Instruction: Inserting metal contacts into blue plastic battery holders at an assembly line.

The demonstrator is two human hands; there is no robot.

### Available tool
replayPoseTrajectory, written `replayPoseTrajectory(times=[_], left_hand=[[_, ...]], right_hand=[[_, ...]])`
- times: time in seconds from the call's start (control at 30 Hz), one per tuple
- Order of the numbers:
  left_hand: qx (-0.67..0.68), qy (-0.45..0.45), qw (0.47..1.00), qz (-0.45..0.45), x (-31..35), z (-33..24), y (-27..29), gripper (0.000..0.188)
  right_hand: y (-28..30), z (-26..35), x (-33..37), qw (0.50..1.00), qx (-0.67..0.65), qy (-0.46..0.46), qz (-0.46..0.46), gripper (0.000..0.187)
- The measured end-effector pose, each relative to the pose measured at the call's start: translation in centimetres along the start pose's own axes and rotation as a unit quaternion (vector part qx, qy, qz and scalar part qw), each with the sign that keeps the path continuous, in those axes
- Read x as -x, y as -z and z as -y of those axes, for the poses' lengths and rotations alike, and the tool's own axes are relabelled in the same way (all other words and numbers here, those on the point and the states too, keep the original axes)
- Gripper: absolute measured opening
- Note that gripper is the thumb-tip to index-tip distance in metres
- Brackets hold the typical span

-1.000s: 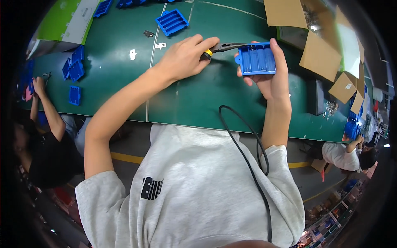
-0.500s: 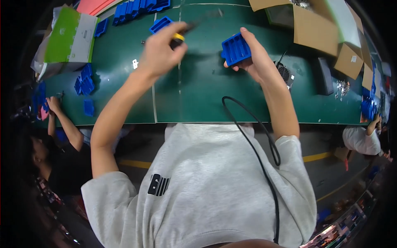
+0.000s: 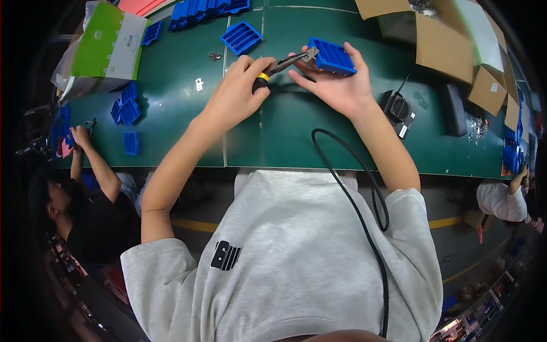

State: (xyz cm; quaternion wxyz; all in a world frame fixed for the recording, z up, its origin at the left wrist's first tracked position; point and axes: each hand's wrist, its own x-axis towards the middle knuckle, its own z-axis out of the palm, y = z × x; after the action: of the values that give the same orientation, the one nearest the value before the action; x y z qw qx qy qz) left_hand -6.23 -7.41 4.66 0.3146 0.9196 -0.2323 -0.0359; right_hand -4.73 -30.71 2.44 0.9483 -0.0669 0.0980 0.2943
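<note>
My left hand [image 3: 239, 85] is closed round the yellow-and-black handles of long-nose pliers [image 3: 282, 64]. A small metal plate [image 3: 310, 55] sits at the tips of their jaws, against the near-left edge of a blue plastic tray [image 3: 333, 57] with several slots. My right hand [image 3: 343, 85] holds that tray tilted above the table, its palm underneath and its thumb at the right side. Another blue slotted tray [image 3: 241, 38] lies on the green table just beyond my left hand. Two small metal pieces, one dark [image 3: 215, 56] and one bright [image 3: 199, 84], lie left of it.
Several blue trays stand in a row [image 3: 199, 12] at the back left, beside a green-and-white box [image 3: 105, 48]. A black radio with an antenna [image 3: 399, 111] is right of my right forearm. Open cardboard boxes [image 3: 444, 45] fill the back right. A black cable [image 3: 364, 228] hangs down my front.
My left hand has moved right with the pliers, bringing their tips to the blue tray. My right hand has turned the tray, and its palm now shows more.
</note>
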Motion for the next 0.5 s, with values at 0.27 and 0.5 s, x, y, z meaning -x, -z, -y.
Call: replayPoseTrajectory(times=[0.27,0.5], left_hand=[[-0.049,-0.006,0.998,-0.03,1.1,0.1,-0.7,0.054],[-0.075,-0.004,0.994,-0.076,2.4,0.9,-1.0,0.055]], right_hand=[[1.2,0.1,-0.4,1.0,-0.001,0.009,0.02,0.056],[1.5,0.1,-0.4,0.998,0.01,0.053,-0.013,0.057]])
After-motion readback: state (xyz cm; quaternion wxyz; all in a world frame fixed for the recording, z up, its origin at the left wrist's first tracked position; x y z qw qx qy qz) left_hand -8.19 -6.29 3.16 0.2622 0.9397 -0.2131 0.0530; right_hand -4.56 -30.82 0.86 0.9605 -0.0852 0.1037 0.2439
